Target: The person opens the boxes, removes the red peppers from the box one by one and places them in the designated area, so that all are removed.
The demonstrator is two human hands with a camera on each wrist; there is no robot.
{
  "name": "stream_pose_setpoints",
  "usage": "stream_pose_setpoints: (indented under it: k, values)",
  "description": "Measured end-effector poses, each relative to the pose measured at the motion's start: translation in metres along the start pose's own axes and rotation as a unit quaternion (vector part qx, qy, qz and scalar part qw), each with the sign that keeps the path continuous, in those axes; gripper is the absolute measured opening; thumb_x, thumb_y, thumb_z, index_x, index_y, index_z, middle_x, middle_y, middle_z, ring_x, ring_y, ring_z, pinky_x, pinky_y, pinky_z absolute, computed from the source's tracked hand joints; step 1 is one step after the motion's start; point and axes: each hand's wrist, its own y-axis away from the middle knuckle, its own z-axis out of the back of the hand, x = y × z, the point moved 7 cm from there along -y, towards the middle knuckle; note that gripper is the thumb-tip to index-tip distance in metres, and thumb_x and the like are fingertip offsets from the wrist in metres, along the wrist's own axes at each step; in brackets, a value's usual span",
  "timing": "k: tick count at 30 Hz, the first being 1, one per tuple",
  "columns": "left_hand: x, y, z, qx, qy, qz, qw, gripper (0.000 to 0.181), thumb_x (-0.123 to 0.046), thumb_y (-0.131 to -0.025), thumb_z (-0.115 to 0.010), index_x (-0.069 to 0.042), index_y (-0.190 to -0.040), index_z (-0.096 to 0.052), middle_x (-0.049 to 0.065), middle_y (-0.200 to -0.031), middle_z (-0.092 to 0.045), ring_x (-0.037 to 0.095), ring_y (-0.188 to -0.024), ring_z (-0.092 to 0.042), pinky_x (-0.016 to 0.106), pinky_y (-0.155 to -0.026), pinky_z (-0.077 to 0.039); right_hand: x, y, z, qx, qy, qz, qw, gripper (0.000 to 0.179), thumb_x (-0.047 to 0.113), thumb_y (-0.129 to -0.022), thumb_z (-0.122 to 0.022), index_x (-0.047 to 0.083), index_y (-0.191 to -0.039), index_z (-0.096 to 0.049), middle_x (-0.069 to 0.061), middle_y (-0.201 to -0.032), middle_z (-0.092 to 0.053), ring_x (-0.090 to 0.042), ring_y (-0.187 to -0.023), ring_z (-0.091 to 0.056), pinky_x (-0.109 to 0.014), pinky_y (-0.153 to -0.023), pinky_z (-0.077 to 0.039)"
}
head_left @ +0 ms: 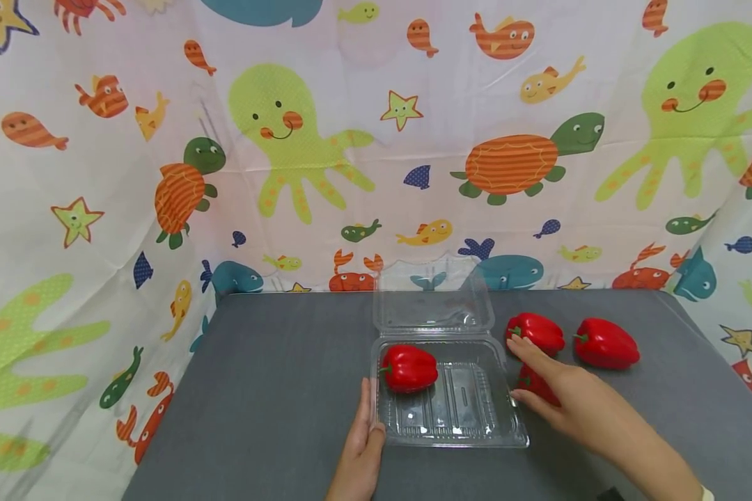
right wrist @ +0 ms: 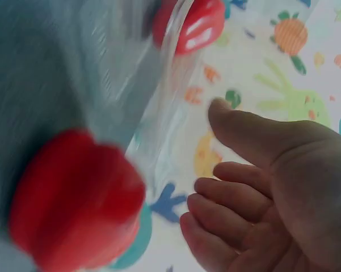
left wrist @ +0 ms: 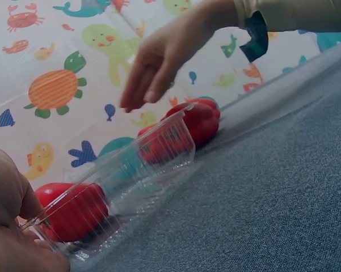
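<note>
A clear plastic clamshell container (head_left: 464,417) stands on the table with its lid (head_left: 432,306) raised at the back. Inside, toward the left, lies a red bell pepper (head_left: 409,369). My left hand (head_left: 358,456) grips the container's left wall, and in the left wrist view the thumb and fingers meet at its rim. To the right of the container my right hand (head_left: 592,407) hovers with relaxed fingers, holding nothing. A red bell pepper (head_left: 539,387) shows partly beneath it, and another bell pepper (head_left: 541,330) lies just beyond its fingertips.
A third loose bell pepper (head_left: 608,344) lies farther right on the grey tabletop (head_left: 276,390). Behind the table hangs a white curtain (head_left: 351,229) printed with sea animals, which also runs along both sides.
</note>
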Motion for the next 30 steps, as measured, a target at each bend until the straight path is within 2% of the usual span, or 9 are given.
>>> stream_pose_setpoints:
  k: [2,4,6,9,12,15,21,26,30]
  values:
    - [0.0,0.0,0.0,-0.002,-0.004,0.0,1.0,0.074,0.004,-0.107,-0.04,-0.012,-0.171,-0.007,0.009,-0.178,-0.006,0.026,-0.161,0.0,0.001,-0.109,-0.011,0.012,-0.004,-0.002,-0.006,0.003,0.019,0.9998,0.089,0.038,-0.083,-0.09,0.021,-0.16,-0.048,-0.006,-0.125,-0.075,-0.008,-0.078,-0.07,-0.035,-0.072,-0.065]
    - [0.0,0.0,0.001,-0.003,-0.01,-0.003,0.9999,0.074,0.005,-0.106,-0.04,-0.011,-0.171,-0.007,0.01,-0.178,-0.006,0.027,-0.161,0.0,0.001,-0.109,-0.01,0.022,-0.009,-0.006,-0.013,-0.002,0.038,0.9992,0.089,0.039,-0.085,-0.089,0.022,-0.161,-0.047,-0.007,-0.149,-0.063,-0.005,-0.074,-0.068,-0.031,-0.071,-0.064]
    - [0.0,0.0,0.0,0.0,-0.012,-0.004,0.9999,0.074,0.005,-0.106,-0.04,-0.01,-0.171,-0.007,0.011,-0.177,-0.005,0.027,-0.16,0.0,0.001,-0.11,-0.01,0.031,-0.013,-0.01,-0.018,-0.003,0.056,0.9983,0.091,0.04,-0.086,-0.088,0.022,-0.163,-0.044,-0.007,-0.159,-0.054,-0.002,-0.075,-0.069,-0.027,-0.071,-0.062]
    - [0.0,0.0,0.0,0.004,-0.014,-0.005,0.9999,0.074,0.005,-0.106,-0.039,-0.009,-0.17,-0.006,0.012,-0.177,-0.004,0.028,-0.16,0.0,0.001,-0.109,-0.009,0.043,-0.02,-0.017,-0.018,-0.009,0.075,0.997,0.093,0.04,-0.087,-0.087,0.02,-0.165,-0.04,-0.007,-0.162,-0.05,-0.007,-0.081,-0.074,-0.024,-0.072,-0.062]
    - [0.0,-0.001,0.0,0.003,-0.015,-0.003,0.9999,0.074,0.005,-0.106,-0.039,-0.008,-0.17,-0.005,0.011,-0.178,-0.005,0.028,-0.161,0.001,0.0,-0.109,-0.009,0.053,-0.026,-0.024,-0.016,-0.015,0.088,0.9959,0.093,0.041,-0.087,-0.087,0.02,-0.165,-0.04,-0.006,-0.161,-0.05,-0.015,-0.096,-0.078,-0.025,-0.075,-0.063]
    - [-0.001,0.0,0.0,0.001,-0.019,-0.003,0.9998,0.074,0.005,-0.106,-0.04,-0.008,-0.17,-0.006,0.011,-0.178,-0.005,0.028,-0.161,0.001,0.0,-0.108,-0.009,0.059,-0.031,-0.031,-0.006,-0.03,0.089,0.9956,0.092,0.04,-0.088,-0.086,0.021,-0.165,-0.041,-0.004,-0.16,-0.052,-0.017,-0.097,-0.078,-0.028,-0.077,-0.063]
    - [0.0,0.0,0.0,0.002,-0.022,0.006,0.9997,0.074,0.003,-0.107,-0.04,-0.009,-0.171,-0.006,0.011,-0.178,-0.004,0.029,-0.161,0.002,0.0,-0.107,-0.009,0.07,-0.038,-0.045,0.007,-0.042,0.098,0.9943,0.093,0.043,-0.088,-0.086,0.02,-0.165,-0.04,-0.001,-0.161,-0.05,-0.026,-0.126,-0.069,-0.04,-0.09,-0.062]
    - [0.001,-0.001,0.0,0.006,-0.017,0.008,0.9998,0.074,0.003,-0.107,-0.04,-0.01,-0.171,-0.005,0.011,-0.178,-0.004,0.029,-0.161,0.002,0.002,-0.109,-0.009,0.077,-0.043,-0.054,0.004,-0.048,0.113,0.9924,0.095,0.042,-0.088,-0.085,0.02,-0.167,-0.036,-0.002,-0.163,-0.046,-0.027,-0.136,-0.061,-0.044,-0.096,-0.059]
    - [0.002,-0.001,0.0,0.009,-0.018,0.012,0.9997,0.074,0.003,-0.107,-0.04,-0.011,-0.171,-0.004,0.01,-0.178,-0.004,0.029,-0.161,0.003,0.024,-0.122,-0.004,0.082,-0.047,-0.061,0.0,-0.054,0.125,0.9907,0.096,0.039,-0.089,-0.085,0.018,-0.167,-0.034,-0.003,-0.165,-0.043,-0.027,-0.141,-0.057,-0.047,-0.1,-0.057]
